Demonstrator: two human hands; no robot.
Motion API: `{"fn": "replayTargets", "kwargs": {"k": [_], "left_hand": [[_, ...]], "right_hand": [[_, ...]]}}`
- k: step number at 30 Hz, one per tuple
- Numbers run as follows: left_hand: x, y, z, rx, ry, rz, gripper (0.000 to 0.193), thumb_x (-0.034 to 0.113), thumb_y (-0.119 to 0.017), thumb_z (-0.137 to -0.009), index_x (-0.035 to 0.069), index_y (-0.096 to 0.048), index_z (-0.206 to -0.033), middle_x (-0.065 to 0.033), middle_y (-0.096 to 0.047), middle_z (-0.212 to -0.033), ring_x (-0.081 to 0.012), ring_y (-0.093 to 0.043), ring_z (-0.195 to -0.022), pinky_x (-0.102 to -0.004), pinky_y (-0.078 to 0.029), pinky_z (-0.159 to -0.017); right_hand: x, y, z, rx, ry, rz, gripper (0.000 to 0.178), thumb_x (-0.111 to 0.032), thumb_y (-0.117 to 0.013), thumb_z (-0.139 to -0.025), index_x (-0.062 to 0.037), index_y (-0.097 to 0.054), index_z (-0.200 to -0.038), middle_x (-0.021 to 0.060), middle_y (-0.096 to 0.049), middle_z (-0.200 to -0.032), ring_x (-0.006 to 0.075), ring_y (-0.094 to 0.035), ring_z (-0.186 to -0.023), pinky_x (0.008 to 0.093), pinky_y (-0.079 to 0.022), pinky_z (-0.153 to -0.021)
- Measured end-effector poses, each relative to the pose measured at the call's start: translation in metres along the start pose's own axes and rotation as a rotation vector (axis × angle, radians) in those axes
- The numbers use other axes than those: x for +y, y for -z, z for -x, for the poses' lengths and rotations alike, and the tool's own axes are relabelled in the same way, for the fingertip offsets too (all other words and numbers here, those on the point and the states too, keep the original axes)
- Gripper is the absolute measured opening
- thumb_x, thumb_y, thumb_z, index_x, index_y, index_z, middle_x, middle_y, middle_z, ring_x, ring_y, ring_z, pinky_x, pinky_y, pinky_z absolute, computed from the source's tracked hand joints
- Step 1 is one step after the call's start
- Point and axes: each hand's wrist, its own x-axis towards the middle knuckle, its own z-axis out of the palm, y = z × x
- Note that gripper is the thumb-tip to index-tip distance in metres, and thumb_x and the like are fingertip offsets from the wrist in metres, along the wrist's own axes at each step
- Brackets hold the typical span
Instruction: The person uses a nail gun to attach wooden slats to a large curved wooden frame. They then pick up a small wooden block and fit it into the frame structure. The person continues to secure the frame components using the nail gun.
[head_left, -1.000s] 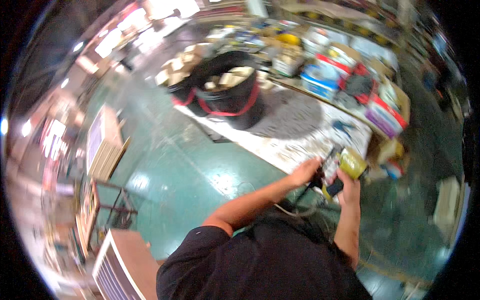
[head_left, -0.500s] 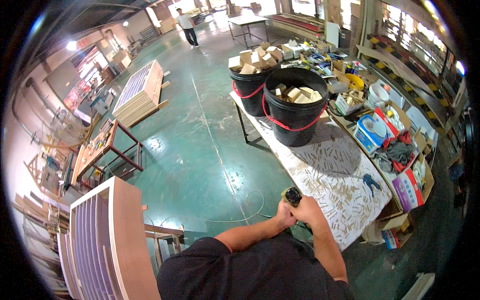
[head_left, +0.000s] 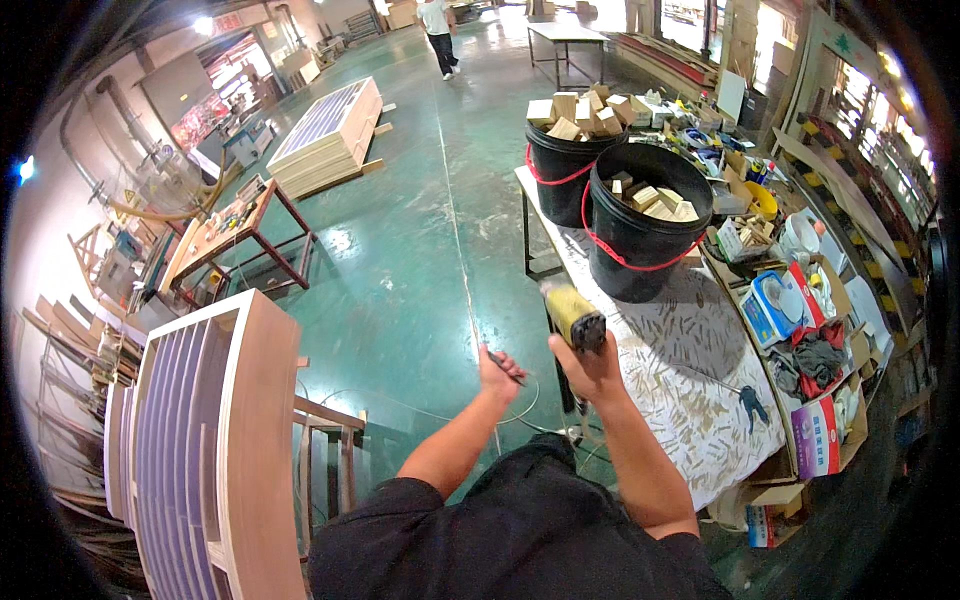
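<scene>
In front of me my right hand (head_left: 590,368) is closed around the handle of a yellow-and-black nail gun (head_left: 572,314), its front end blurred by motion. To its left and apart from it, my left hand (head_left: 497,378) is closed on a thin dark strip (head_left: 508,369) whose exact kind I cannot make out. A thin air hose (head_left: 530,405) loops from the floor toward the area below my right hand. Just beyond the nail gun, a black bucket (head_left: 640,270) with a red handle stands on the white table (head_left: 690,420), holding wood blocks (head_left: 665,203).
A second black bucket (head_left: 557,165) heaped with blocks stands behind the first. Clutter and boxes (head_left: 818,435) line the right side. Slatted wooden frames stand to my left (head_left: 262,420) and farther off (head_left: 330,150). A person (head_left: 438,38) is on the far floor.
My hands have come apart: the left moved leftward with the dark strip, while the right lifted the nail gun up and tilted it. My view has shifted left; the far person is nearer.
</scene>
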Motion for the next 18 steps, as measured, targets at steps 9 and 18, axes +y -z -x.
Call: {"fn": "replayTargets", "kwargs": {"k": [9,18], "left_hand": [[0.016,0.048,0.034,0.059,-0.038,-0.074,0.058,0.067,-0.038,-0.095,0.017,-0.043,-0.066,0.0006,-0.034,-0.052,-0.0183,-0.034,-0.047,-0.0396,-0.035,-0.055],[-0.045,0.044,0.050,-0.137,0.216,-1.037,0.035,0.043,-0.055,-0.098,0.010,-0.065,-0.092,-0.0029,-0.056,-0.074,-0.0137,-0.045,-0.050,-0.0296,-0.037,-0.046]], "right_hand": [[-0.033,-0.034,-0.038,0.013,0.230,0.120,0.023,-0.011,-0.070,-0.084,0.0002,-0.060,-0.102,0.0136,-0.064,-0.078,0.0216,-0.065,-0.069,0.0344,-0.051,-0.065],[0.073,0.000,0.040,0.125,-0.229,-0.095,0.025,-0.020,-0.075,-0.084,0.0013,-0.066,-0.092,0.0021,-0.067,-0.082,0.0123,-0.060,-0.072,0.0326,-0.050,-0.063]]}}
